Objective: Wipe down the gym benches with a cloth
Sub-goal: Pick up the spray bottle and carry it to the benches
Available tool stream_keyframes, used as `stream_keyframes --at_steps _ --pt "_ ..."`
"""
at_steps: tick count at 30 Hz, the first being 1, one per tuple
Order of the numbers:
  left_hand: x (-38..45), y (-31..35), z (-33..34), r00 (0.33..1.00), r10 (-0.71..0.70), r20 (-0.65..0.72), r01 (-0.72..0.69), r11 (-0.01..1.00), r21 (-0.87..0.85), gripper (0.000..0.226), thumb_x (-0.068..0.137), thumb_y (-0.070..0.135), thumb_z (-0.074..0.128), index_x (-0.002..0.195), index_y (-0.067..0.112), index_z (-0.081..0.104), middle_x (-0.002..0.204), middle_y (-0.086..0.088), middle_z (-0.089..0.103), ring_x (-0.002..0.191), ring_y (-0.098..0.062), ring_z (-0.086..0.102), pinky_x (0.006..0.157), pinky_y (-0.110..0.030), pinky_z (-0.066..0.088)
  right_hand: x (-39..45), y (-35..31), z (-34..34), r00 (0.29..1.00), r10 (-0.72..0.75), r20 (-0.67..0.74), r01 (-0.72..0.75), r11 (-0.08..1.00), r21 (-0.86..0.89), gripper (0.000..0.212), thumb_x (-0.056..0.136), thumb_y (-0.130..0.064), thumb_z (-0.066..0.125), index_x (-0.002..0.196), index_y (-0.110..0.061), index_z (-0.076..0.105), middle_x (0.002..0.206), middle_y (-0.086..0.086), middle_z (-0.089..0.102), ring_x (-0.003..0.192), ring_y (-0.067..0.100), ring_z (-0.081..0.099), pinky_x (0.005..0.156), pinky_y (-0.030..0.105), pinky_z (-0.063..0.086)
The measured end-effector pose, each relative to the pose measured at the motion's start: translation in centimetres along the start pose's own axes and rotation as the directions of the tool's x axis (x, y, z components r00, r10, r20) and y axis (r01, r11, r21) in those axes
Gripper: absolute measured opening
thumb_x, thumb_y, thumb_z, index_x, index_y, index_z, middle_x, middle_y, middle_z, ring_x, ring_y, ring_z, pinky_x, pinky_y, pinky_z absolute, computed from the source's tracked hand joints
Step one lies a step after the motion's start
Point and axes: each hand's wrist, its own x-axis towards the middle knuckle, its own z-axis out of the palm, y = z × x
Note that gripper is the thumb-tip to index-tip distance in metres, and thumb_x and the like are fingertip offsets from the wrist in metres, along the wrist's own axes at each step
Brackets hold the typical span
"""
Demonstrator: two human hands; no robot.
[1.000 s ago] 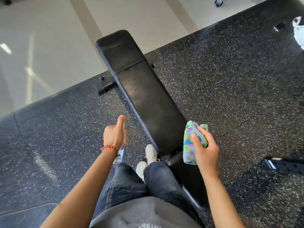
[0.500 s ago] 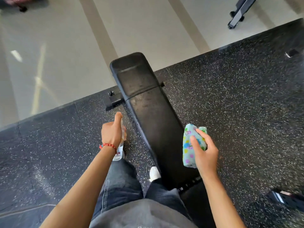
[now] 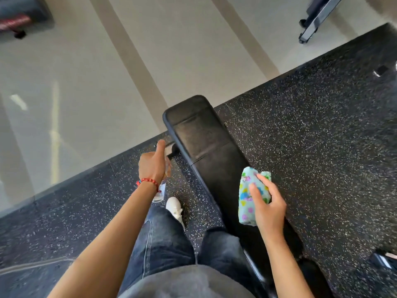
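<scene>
A long black padded gym bench [image 3: 206, 145] runs from the centre toward the lower right, over speckled black rubber flooring. My right hand [image 3: 268, 203] grips a folded light-blue cloth [image 3: 247, 196] with coloured spots, held just above the bench's right edge. My left hand [image 3: 152, 166], with a red bead bracelet at the wrist, is closed on a small clear spray bottle [image 3: 160, 193], thumb on top, to the left of the bench. The bottle is mostly hidden behind the hand.
My legs in dark jeans and a white shoe [image 3: 174, 208] stand just left of the bench. Pale smooth floor [image 3: 107, 72] lies beyond the mat edge. A metal equipment frame [image 3: 311, 24] stands top right, another bench-like object [image 3: 19, 16] top left.
I have stepped forward along the bench's left side, so it sits lower and nearer in view. Both hands keep their grips and their positions either side of the bench.
</scene>
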Motion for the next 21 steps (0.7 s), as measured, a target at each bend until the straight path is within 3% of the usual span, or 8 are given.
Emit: stream_keyframes --at_steps 2,5,8,13,21 --pt "1.2 0.8 -0.8 1.000 0.019 0.002 -0.019 1.000 -0.011 0.072 0.093 0.034 0.044 0.023 0.017 0.041 0.028 0.005 0.042 0.032 -0.003 0.039 0.050 -0.029 0.030 0.6 -1.0 1.3 1.000 -0.013 0.003 0.013 1.000 -0.007 0.025 0.085 -0.020 0.064 0.109 -0.029 0.064 0.107 -0.017 0.061 0.099 0.002 0.058 0.083 0.025 0.048" --pt "2.4 1.8 -1.8 0.999 0.036 -0.008 -0.036 0.999 -0.033 0.077 0.094 0.030 0.044 0.018 0.019 0.040 0.024 0.008 0.036 0.023 -0.002 0.032 0.049 -0.029 0.025 2.1 -2.5 2.9 0.999 -0.038 0.020 0.038 0.999 -0.016 0.025 0.086 -0.022 0.063 0.109 -0.030 0.063 0.106 -0.023 0.058 0.097 -0.003 0.056 0.083 0.025 0.049" --pt "3.3 1.8 -2.8 0.999 0.034 -0.021 -0.035 0.999 -0.031 0.084 0.097 0.039 0.041 0.017 0.017 0.036 0.024 0.007 0.037 0.024 -0.001 0.033 0.050 -0.029 0.026 3.7 -3.6 4.7 0.996 -0.071 0.060 0.073 0.997 -0.036 0.025 0.085 -0.021 0.064 0.109 -0.030 0.063 0.105 -0.024 0.058 0.097 -0.001 0.057 0.088 0.031 0.049" --pt "3.9 1.2 -4.5 0.996 0.054 -0.067 -0.060 0.993 -0.100 0.069 0.096 0.048 0.038 0.035 0.016 0.046 0.039 0.002 0.051 0.037 -0.007 0.044 0.055 -0.027 0.032 6.0 -5.3 8.0 0.973 -0.129 0.190 0.142 0.988 -0.059 0.028 0.080 -0.030 0.066 0.109 -0.030 0.064 0.114 -0.012 0.062 0.106 0.009 0.058 0.094 0.043 0.048" --pt "3.0 0.2 -6.8 0.967 -0.118 -0.227 0.061 0.968 -0.243 0.067 0.096 0.048 0.035 0.046 0.007 0.051 0.034 0.003 0.050 0.028 0.000 0.043 0.049 -0.023 0.038 8.5 -9.0 13.4 0.863 -0.185 0.469 0.237 0.970 -0.053 0.026 0.084 -0.020 0.065 0.109 -0.026 0.064 0.103 -0.016 0.061 0.094 0.007 0.061 0.084 0.039 0.054"
